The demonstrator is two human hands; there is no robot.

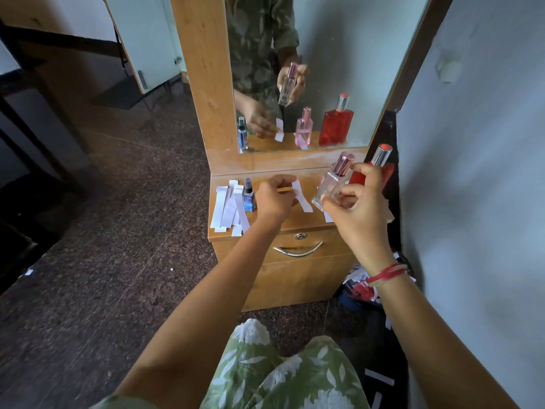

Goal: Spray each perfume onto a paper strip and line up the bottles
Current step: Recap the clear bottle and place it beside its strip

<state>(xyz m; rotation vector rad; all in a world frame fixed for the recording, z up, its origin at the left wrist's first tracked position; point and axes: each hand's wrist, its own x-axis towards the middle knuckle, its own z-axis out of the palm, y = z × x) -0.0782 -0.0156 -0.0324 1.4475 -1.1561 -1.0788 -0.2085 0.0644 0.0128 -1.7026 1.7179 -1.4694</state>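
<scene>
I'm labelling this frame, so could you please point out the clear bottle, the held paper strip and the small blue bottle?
clear bottle (328, 184): head view, on its glass body.
paper strip (302, 196): head view, middle of the strip.
small blue bottle (249, 199): head view, on its blue body.

Soft, dim daylight lit the scene; the floor (88, 231) at left lay in deep shadow, and wide-angle distortion bent the frame's edges.

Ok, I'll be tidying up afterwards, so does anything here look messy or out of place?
Yes. The loose pile of paper strips lies askew, several ends hanging over the table's front edge. More paper scraps litter the floor right of the cabinet, and one stray scrap lies far left.
</scene>
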